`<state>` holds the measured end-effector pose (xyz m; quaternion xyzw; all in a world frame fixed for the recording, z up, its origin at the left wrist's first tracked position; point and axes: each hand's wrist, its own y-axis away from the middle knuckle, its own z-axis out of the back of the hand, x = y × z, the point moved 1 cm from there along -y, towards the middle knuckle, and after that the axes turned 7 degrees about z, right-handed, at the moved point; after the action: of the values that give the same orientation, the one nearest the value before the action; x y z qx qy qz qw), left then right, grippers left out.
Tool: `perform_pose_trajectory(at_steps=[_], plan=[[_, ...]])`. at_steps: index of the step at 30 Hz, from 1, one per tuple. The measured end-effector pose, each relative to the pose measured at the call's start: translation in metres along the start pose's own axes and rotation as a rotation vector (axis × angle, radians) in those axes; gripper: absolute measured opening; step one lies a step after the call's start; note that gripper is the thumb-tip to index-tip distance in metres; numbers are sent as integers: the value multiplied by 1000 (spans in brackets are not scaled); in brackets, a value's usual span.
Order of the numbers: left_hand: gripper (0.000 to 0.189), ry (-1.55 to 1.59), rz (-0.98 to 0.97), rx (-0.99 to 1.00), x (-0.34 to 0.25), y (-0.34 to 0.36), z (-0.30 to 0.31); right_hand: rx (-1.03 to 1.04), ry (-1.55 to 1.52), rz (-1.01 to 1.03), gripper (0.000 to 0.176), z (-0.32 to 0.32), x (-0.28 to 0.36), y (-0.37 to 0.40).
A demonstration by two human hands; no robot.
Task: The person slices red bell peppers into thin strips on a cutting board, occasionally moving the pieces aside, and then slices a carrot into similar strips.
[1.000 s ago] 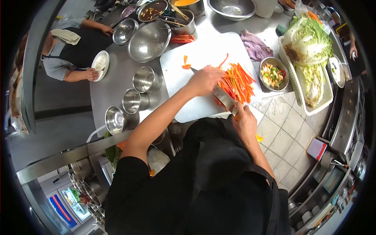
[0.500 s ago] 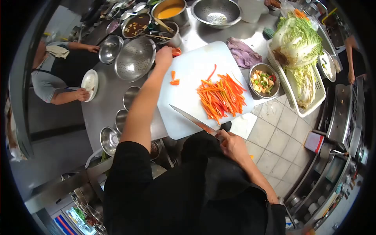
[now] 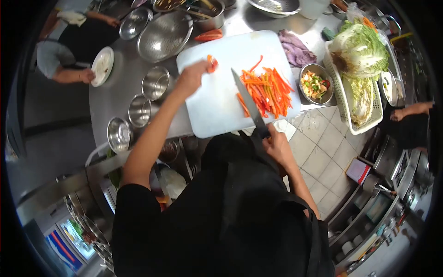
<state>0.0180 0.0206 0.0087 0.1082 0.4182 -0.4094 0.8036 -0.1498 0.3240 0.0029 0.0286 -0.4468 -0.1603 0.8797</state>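
Note:
My left hand (image 3: 194,78) is over the left part of a white cutting board (image 3: 207,108), its fingers closed on small red-orange pepper pieces (image 3: 212,64). My right hand (image 3: 278,147) grips the handle of a kitchen knife (image 3: 249,99) at the board's near edge. The blade points away from me and lies across the left side of a pile of red and orange pepper strips (image 3: 272,94). Beyond the board's far left corner lies a larger red pepper piece (image 3: 209,35).
To the right are a metal bowl of chopped food (image 3: 315,84), a purple cloth (image 3: 296,49) and a basket (image 3: 339,87) holding napa cabbage (image 3: 362,53). On the left stand a colander (image 3: 164,37) and several metal bowls (image 3: 155,83). A co-worker's hand (image 3: 86,75) holds a white plate (image 3: 102,66).
My left hand has moved from the red pepper beyond the board to the small pieces on it. The knife has swung from the board's near edge up to the strips. The view has shifted.

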Motion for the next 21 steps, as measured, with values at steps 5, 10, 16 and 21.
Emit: perform_pose_trajectory(at_steps=[5,10,16,21], plan=[[26,-143,-64,41,-16,122,-29,50,77,91,36,5,24,-17],[21,-44,22,-113,-9,157,-31,169,360,218,36,0,41,-25],[33,-254,209,-332,-24,134,-68,215,485,194,28,3,59,-15],[57,-187,166,-320,-7,124,-66,324,552,111,27,10,53,-11]])
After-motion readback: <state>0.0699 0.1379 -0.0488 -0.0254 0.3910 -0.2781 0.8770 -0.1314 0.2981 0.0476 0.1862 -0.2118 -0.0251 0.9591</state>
